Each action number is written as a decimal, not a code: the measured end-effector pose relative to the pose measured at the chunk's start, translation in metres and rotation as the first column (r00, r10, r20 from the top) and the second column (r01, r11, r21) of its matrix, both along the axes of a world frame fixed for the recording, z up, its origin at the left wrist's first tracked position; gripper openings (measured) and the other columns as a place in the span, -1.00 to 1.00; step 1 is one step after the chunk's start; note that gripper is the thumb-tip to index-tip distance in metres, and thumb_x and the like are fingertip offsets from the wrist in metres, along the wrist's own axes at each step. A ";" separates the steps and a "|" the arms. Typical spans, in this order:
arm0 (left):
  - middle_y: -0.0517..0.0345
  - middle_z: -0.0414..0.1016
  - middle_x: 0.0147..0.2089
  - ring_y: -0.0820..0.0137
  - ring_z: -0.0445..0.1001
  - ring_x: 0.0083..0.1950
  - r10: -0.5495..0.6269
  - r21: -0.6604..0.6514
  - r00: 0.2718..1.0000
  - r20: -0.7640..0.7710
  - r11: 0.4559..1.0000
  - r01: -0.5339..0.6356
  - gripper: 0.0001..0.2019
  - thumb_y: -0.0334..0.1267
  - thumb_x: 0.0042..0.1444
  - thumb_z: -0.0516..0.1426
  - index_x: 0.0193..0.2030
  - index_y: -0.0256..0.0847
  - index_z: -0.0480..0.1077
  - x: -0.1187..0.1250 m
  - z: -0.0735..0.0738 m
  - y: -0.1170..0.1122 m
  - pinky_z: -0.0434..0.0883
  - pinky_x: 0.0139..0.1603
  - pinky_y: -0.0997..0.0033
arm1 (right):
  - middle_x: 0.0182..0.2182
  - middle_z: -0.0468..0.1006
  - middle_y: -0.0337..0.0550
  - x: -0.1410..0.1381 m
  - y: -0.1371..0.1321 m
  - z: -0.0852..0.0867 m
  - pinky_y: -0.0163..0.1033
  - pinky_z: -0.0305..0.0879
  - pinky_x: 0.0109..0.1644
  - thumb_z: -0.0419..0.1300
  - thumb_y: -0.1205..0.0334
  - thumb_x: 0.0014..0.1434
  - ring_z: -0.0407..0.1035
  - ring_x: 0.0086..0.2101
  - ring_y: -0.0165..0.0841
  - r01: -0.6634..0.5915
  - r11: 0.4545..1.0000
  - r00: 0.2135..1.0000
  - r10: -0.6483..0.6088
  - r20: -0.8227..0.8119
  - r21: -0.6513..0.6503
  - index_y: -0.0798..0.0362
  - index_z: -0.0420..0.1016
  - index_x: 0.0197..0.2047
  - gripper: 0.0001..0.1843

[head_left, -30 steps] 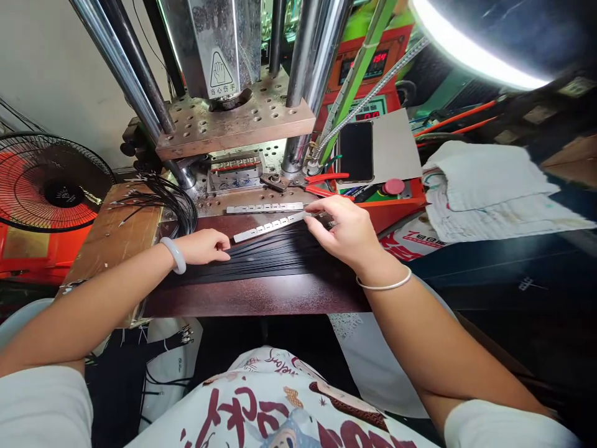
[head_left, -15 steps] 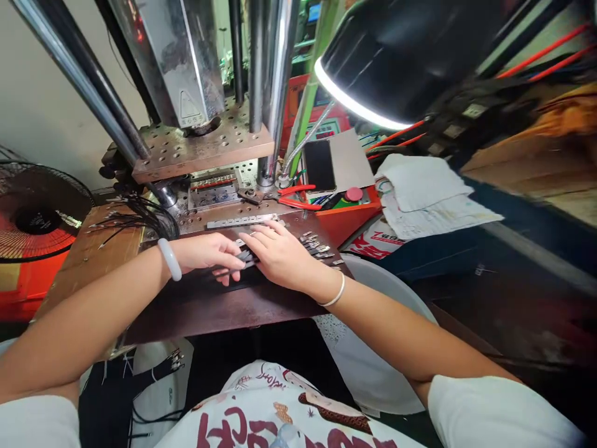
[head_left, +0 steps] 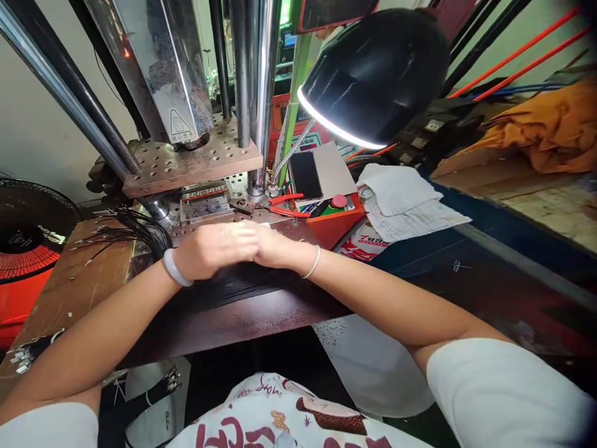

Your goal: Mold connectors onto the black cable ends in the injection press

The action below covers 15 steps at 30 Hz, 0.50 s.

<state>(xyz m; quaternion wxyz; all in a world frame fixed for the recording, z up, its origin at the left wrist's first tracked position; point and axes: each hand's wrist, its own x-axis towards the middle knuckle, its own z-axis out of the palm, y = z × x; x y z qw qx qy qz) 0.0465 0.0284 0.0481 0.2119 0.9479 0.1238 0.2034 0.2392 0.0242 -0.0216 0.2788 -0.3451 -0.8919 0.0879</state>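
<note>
Over the dark bench edge, my two hands meet in front of the press. My left hand, with a pale bangle at the wrist, is smeared by motion; its fingers reach right across my right hand. My right hand, wearing a thin white band, has its fingers hidden behind the left. Beneath them lie black cables on the bench. A small bright piece of the metal strip shows just beyond the hands. I cannot make out what either hand holds.
The press plate stands ahead, with a die below it. Red-handled pliers, a phone and a red button are to the right. Black cables lie left. A lamp hangs overhead; a fan stands left.
My left hand has swung over my right hand, which has shifted left and slightly up. The slotted metal strip and the cable ends beside them are now mostly covered. The camera view has shifted.
</note>
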 end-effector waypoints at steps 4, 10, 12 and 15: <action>-0.01 0.60 -0.18 0.29 0.53 -0.13 0.592 -0.220 0.778 0.212 0.804 -0.552 -0.59 0.02 0.25 0.05 -0.21 -0.28 0.55 -0.022 -0.004 0.011 0.43 -0.01 0.37 | -0.18 0.48 0.08 0.009 0.005 -0.007 -0.07 0.28 -0.05 0.19 0.36 0.18 0.33 -0.16 -0.16 -0.017 0.998 0.944 0.036 0.328 -0.061 0.20 0.49 -0.13 -0.82; 0.02 0.58 -0.31 0.33 0.51 -0.25 0.598 -0.302 0.797 0.089 0.778 -0.550 -0.69 -0.08 0.13 0.11 -0.35 -0.32 0.53 -0.029 -0.038 0.031 0.40 -0.15 0.42 | -0.25 0.48 0.04 0.005 -0.013 -0.014 -0.09 0.31 -0.06 0.23 0.38 0.16 0.36 -0.20 -0.18 -0.006 0.988 0.972 0.043 0.230 -0.156 0.20 0.52 -0.15 -0.83; 0.01 0.57 -0.32 0.31 0.52 -0.26 0.583 -0.367 0.804 0.116 0.778 -0.510 -0.71 -0.10 0.09 0.15 -0.34 -0.33 0.52 -0.026 -0.042 0.034 0.42 -0.15 0.40 | -0.26 0.51 0.00 0.000 -0.014 -0.011 -0.09 0.34 -0.07 0.28 0.36 0.11 0.39 -0.21 -0.20 0.018 0.974 0.998 -0.003 0.065 -0.226 0.16 0.52 -0.14 -0.80; 0.01 0.57 -0.28 0.28 0.55 -0.23 0.598 -0.557 0.773 0.214 0.724 -0.406 -0.67 -0.04 0.08 0.20 -0.25 -0.33 0.51 -0.022 -0.036 0.033 0.47 -0.17 0.36 | -0.17 0.56 -0.08 -0.012 -0.005 -0.005 -0.10 0.37 -0.03 0.35 0.32 0.01 0.43 -0.16 -0.23 0.056 0.931 0.940 -0.171 -0.296 -0.362 0.11 0.48 -0.09 -0.64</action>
